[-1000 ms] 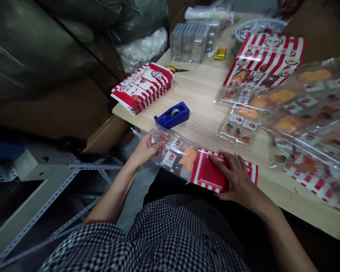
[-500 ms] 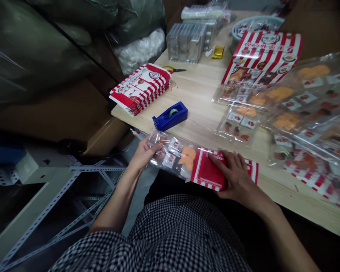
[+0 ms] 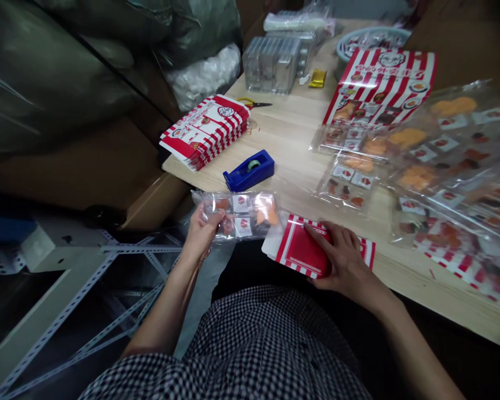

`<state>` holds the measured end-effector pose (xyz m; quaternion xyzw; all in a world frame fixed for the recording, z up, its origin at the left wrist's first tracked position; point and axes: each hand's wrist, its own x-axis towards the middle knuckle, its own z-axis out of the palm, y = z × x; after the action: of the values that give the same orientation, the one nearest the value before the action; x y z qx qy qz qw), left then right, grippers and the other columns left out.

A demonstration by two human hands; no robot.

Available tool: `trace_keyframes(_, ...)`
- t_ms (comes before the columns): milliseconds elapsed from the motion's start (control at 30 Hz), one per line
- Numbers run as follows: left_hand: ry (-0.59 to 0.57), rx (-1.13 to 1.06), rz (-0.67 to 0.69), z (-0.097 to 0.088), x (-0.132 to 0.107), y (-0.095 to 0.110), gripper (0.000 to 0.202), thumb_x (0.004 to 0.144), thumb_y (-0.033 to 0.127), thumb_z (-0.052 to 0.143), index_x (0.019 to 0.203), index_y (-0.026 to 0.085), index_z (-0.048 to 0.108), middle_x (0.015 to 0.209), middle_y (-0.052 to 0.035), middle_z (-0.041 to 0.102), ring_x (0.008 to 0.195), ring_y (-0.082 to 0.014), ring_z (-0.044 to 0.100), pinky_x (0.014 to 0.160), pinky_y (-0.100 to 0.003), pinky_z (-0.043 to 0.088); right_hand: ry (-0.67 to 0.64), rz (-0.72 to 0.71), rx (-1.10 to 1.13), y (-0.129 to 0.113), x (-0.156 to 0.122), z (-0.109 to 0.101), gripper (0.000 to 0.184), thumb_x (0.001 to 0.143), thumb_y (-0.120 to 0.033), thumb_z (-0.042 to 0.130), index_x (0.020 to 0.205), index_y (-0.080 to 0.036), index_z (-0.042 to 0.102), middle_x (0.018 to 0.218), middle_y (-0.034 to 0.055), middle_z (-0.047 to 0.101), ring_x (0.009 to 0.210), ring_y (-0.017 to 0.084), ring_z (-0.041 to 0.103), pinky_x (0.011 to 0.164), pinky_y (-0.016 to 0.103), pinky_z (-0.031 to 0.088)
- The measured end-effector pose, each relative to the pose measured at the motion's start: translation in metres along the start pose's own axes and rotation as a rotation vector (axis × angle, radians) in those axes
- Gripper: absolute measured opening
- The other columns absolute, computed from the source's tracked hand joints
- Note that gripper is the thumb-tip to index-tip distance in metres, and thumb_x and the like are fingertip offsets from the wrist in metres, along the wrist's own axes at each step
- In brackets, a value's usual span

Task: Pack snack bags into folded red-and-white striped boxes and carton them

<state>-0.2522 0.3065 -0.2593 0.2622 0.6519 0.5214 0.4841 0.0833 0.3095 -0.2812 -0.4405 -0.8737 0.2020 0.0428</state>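
My left hand (image 3: 202, 233) pinches the left end of a clear plastic packet (image 3: 244, 216) with orange pieces and small white printed squares inside. My right hand (image 3: 341, 253) is closed around a red-and-white striped paper packet (image 3: 300, 247), thumb underneath and fingers across its top. White flaps show at this packet's left end, and the clear packet's right end lies close to it; whether they touch I cannot tell. Beyond the hands a blue tape dispenser (image 3: 250, 171) sits on the wooden table (image 3: 291, 144).
A stack of striped printed packets (image 3: 208, 130) lies at the table's left edge, with yellow-handled scissors (image 3: 256, 104) behind it. Clear plastic boxes (image 3: 270, 64), a gold sachet (image 3: 317, 78) and a filled basin (image 3: 341, 50) stand farther back. Several clear filled packets (image 3: 416, 178) cover the right side.
My left hand has drawn the clear packet left and slightly up, away from the striped packet, exposing the white flaps at its end. My right hand keeps its hold.
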Motion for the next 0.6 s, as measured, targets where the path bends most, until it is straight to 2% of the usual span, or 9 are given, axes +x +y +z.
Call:
trace_keyframes(100,0.037,0.045,0.121,-0.004,-0.009,0.004,0.042,0.076,0.033,0.08,0.11,0.017,0.062,0.071,0.0023,0.068,0.048,-0.0101,0.059,0.049,-0.02,0.048,0.015,0.021,-0.009,0.0,0.0,0.002,0.099,0.072,-0.043,0.077,0.158,-0.024,0.032,0.152,0.0198,0.031,0.137,0.044,0.035,0.114,0.063,0.028)
trace_keyframes(167,0.003,0.072,0.122,-0.01,-0.015,0.001,0.042,0.078,0.032,0.08,0.113,0.017,0.062,0.076,0.0016,0.068,0.05,-0.0094,0.058,0.05,-0.02,0.048,0.016,0.03,-0.01,0.0,0.001,0.001,0.1,0.072,-0.044,0.078,0.158,-0.024,0.031,0.152,0.0201,0.031,0.137,0.044,0.035,0.113,0.062,0.029)
trace_keyframes(267,-0.137,0.086,-0.012,-0.02,-0.018,-0.009,0.045,0.078,0.034,0.08,0.116,0.017,0.063,0.084,-0.0015,0.07,0.059,-0.0116,0.063,0.057,-0.023,0.052,0.016,0.032,-0.008,0.0,0.002,0.002,0.102,0.07,-0.043,0.079,0.158,-0.025,0.03,0.151,0.0197,0.031,0.138,0.043,0.034,0.115,0.062,0.027)
trace_keyframes(367,-0.295,0.123,-0.12,-0.028,-0.013,-0.015,0.045,0.08,0.035,0.079,0.117,0.016,0.061,0.08,-0.0015,0.07,0.061,-0.0122,0.064,0.061,-0.023,0.053,0.021,0.023,-0.005,0.0,0.002,0.003,0.105,0.066,-0.038,0.08,0.158,-0.025,0.03,0.152,0.0192,0.03,0.138,0.043,0.034,0.116,0.062,0.025)
trace_keyframes(467,-0.441,0.133,-0.163,-0.03,0.0,-0.013,0.045,0.083,0.033,0.077,0.12,0.018,0.057,0.081,-0.0018,0.071,0.063,-0.0132,0.067,0.063,-0.025,0.053,0.021,0.022,0.004,-0.001,0.001,0.005,0.105,0.064,-0.038,0.081,0.157,-0.024,0.033,0.153,0.0195,0.027,0.137,0.045,0.034,0.116,0.064,0.024)
trace_keyframes(600,-0.617,0.116,-0.213,-0.024,0.024,-0.007,0.045,0.082,0.029,0.078,0.12,0.016,0.058,0.084,-0.004,0.073,0.067,-0.0149,0.069,0.064,-0.026,0.055,0.015,-0.005,0.006,0.0,0.001,0.005,0.104,0.064,-0.039,0.08,0.156,-0.022,0.035,0.153,0.02,0.027,0.139,0.045,0.032,0.116,0.064,0.023)
